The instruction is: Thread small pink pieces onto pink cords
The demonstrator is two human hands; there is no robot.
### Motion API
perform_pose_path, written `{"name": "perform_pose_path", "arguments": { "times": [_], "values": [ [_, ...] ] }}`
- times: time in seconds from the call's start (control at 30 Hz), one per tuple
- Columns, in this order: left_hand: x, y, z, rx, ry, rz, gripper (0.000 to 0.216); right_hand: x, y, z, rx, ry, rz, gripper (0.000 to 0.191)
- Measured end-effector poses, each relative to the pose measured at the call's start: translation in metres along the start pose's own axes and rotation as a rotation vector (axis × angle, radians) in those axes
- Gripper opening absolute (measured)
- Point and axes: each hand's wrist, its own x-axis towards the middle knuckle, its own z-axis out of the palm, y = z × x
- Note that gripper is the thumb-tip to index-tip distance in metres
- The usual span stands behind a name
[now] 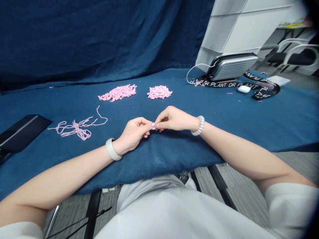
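Grip: left hand (133,133) and right hand (172,119), fingertips closed on one tiny pink piece (154,126).
Place: well nearer the person than the small pink pile (159,92).
Risk: slight hold; the piece may slip off the blue cloth (224,114).

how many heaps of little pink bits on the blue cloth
2. The wider heap lies left of middle; the smaller heap just right of it. None seems hidden. The left hand and right hand pinch one loose pink bit.

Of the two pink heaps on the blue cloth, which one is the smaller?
The right heap, compact and roundish; the left heap is longer and more spread out.
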Motion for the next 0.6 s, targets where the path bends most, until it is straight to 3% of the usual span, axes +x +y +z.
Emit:
{"name": "perform_pose_path", "arguments": {
  "times": [0.27,0.4,0.6],
  "values": [
    [0.004,0.002,0.002,0.037,-0.033,-0.116,0.018,-0.001,-0.004,0.003,-0.447,-0.019,-0.131,0.020],
    [0.004,0.009,0.004,-0.001,-0.023,-0.222,0.014,-0.002,0.001,0.011,-0.586,-0.002,-0.115,0.018],
    [0.000,0.019,0.005,-0.038,-0.005,-0.269,0.010,-0.002,0.007,0.021,-0.672,0.013,-0.170,0.015]
  ]
}}
